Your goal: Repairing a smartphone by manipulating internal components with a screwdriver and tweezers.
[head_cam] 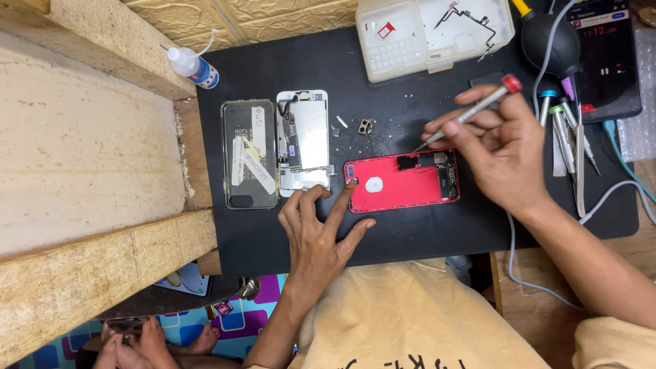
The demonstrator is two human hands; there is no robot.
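Note:
A red phone back housing lies open on the black mat, inner side up. My left hand rests on the mat with a fingertip pressing the housing's left corner. My right hand grips a thin screwdriver with a red cap, its tip down at the housing's upper edge near a dark component. Left of the housing lie a detached screen assembly and a black phone with paper labels taped on it.
A clear parts tray sits at the back. A black air blower, several screwdrivers and tweezers and a lit phone lie at the right. A small squeeze bottle stands back left. Wooden boards border the left. Small screws dot the mat.

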